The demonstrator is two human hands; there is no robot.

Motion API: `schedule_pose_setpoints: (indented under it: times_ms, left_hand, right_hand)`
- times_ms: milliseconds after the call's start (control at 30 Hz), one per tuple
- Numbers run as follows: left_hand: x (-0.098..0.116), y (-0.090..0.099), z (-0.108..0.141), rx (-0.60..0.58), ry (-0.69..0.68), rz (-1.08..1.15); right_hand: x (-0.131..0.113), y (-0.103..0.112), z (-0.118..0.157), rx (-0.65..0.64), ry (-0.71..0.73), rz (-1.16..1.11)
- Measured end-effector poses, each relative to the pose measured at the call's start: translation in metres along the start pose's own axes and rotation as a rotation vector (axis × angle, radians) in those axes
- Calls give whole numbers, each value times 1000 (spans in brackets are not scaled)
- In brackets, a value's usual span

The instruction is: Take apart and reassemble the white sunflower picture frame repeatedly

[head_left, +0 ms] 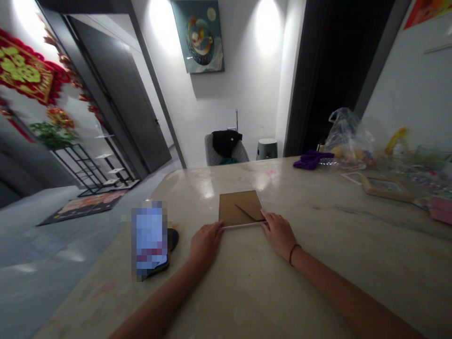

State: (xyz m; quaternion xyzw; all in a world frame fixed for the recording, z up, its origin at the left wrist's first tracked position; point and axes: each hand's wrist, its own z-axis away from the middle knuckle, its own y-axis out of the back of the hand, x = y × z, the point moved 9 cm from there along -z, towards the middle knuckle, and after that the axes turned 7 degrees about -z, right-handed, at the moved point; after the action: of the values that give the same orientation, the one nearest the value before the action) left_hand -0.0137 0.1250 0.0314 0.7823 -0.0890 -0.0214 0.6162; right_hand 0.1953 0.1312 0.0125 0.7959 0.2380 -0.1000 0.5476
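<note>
A picture frame (pixel 229 207) lies on the table in front of me with its brown backing up. A flat brown stand leg (pixel 251 209) slants across that backing, and a thin white edge shows along the near side. My left hand (pixel 205 241) grips the near left corner, its fingers closed against the edge. At the near right corner my right hand (pixel 279 234) holds the frame between thumb and fingers, close to the foot of the stand leg. A dark red band circles my right wrist. The frame's front is hidden.
Left of my hands a phone (pixel 150 240) with a blurred-out screen leans on a dark holder. At the table's far right are a purple cloth (pixel 310 160), a clear plastic bag (pixel 348 136), and a wooden frame (pixel 386 188). A chair (pixel 209 148) stands beyond the table.
</note>
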Motion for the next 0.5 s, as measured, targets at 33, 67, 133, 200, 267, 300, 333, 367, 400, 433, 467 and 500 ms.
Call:
schedule_pose_setpoints:
  times_ms: [33, 67, 133, 200, 267, 300, 333, 367, 400, 433, 467, 500]
  left_hand:
    - [-2, 3, 0, 32, 17, -7]
    - [-4, 7, 0, 69, 39, -23]
    - [-10, 16, 1, 142, 87, -91]
    - [-13, 20, 2, 163, 110, -180]
    - [-14, 17, 1, 122, 116, -240]
    - [-15, 15, 1, 96, 115, -253]
    - [-15, 13, 1, 78, 113, -259]
    - [-15, 12, 1, 73, 110, -258]
    - [-14, 12, 1, 82, 107, -251]
    - [-13, 14, 2, 100, 105, -241]
    - [-11, 15, 2, 114, 93, -227]
    - [-8, 15, 2, 116, 73, -212]
  right_hand:
    - [0, 6, 1, 48, -1, 27]
    - [1, 12, 2, 102, -5, 60]
    - [5, 22, 4, 183, -17, 148]
    - [11, 22, 4, 160, -37, 223]
    - [20, 14, 3, 61, -67, 244]
    - [23, 10, 3, 20, -83, 239]
    - [26, 7, 3, -5, -96, 227]
    - [27, 6, 2, -9, -104, 213]
    - [27, 7, 2, 7, -109, 197]
    - [26, 9, 1, 36, -113, 179]
    - [25, 12, 1, 71, -119, 163]
    - [24, 14, 1, 99, -119, 147]
